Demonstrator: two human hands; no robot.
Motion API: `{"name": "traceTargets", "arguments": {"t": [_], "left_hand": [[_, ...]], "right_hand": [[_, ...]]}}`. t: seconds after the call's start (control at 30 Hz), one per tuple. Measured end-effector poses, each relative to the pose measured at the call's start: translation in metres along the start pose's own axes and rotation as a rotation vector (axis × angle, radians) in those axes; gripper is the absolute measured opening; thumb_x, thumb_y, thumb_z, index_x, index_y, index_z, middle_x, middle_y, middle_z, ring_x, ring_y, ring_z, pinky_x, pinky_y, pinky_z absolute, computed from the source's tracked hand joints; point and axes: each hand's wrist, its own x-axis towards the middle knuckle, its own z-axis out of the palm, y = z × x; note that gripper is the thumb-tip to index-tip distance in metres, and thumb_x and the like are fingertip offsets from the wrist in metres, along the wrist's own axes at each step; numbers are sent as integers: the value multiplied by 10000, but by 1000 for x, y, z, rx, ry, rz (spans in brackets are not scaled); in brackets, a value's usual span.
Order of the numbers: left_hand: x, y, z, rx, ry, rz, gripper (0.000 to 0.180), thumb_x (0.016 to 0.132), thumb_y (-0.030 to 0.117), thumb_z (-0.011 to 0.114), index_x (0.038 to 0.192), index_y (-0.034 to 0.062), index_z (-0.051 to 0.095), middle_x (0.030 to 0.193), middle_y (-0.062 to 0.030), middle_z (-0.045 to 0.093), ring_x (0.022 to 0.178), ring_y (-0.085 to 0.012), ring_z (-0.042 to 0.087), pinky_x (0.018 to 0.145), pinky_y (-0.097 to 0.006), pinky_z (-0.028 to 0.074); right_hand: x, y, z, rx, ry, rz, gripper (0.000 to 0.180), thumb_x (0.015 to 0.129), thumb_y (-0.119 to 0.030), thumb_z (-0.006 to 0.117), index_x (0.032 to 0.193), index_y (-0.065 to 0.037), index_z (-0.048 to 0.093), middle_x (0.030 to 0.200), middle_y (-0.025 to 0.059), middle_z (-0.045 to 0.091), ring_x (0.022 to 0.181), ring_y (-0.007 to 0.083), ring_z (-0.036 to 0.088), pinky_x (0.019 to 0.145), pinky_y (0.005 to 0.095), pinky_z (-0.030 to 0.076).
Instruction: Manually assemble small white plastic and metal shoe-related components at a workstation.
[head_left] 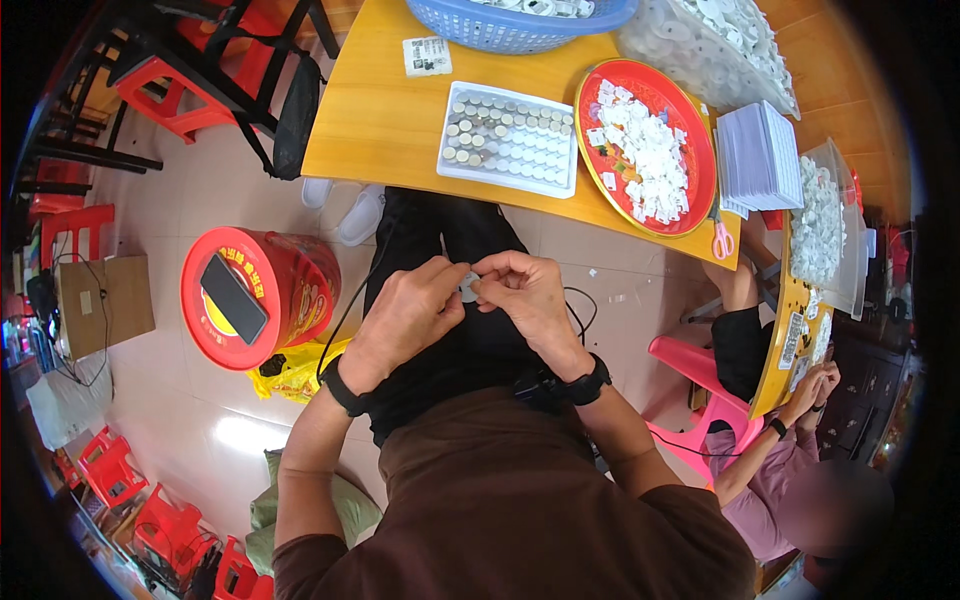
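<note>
Head view: the person's left hand (415, 308) and right hand (527, 300) meet above the lap, fingertips drawn close together, both pinching a small white piece (467, 287) that lies between them, mostly covered by the fingers. Its exact shape is too small and too hidden to tell. It is held in the air, just short of the front edge of the wooden tabletop (375, 120). Judging by its size and pale, plastic-like look, it should be very light and fairly stiff, perhaps a little slick, so it could flip or slip from a careless pinch; thin parts, if it has any, might bend or snap. The best hold is likely at opposite edges with thumb and index fingertip, using light pressure and leaving its middle uncovered. On the tabletop, a white tray (500, 183) carries rows of small round discs (463, 156), and just beside it a red plate (702, 150) bears a loose heap of small white parts (645, 150). Those parts also look light, easily scattered, and best lifted singly by their rims. Pink-handled scissors (722, 240) lie beside the plate.
</note>
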Motion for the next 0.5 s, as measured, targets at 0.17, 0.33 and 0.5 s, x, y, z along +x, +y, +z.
{"name": "traceTargets", "arguments": {"t": [0.17, 0.33, 0.5], "left_hand": [[-3, -2, 2, 78, -26, 34, 297, 688, -36, 600, 980, 9, 574, 841, -142, 580, 660, -340, 590, 558, -382, 490], [-2, -6, 3, 83, -13, 65, 315, 679, -47, 605, 987, 3, 565, 854, -145, 577, 679, -346, 590, 567, -380, 494], [-2, -10, 4, -87, 67, -15, 365, 707, -71, 603, 1066, -12, 572, 909, -145, 595, 740, -293, 620, 624, -305, 512]], "right_hand": [[0, 0, 2, 17, -11, 18, 133, 760, 36, 649, 892, 46, 637, 717, 55, 614, 598, 74, 583, 553, 195, 507], [2, 1, 2, 49, -1, 22, 127, 758, 42, 644, 884, 36, 634, 715, 51, 611, 603, 76, 585, 559, 195, 509], [7, 2, 2, 57, 5, -10, 142, 758, 48, 640, 898, 33, 629, 727, 55, 612, 606, 79, 588, 562, 199, 511]]}}
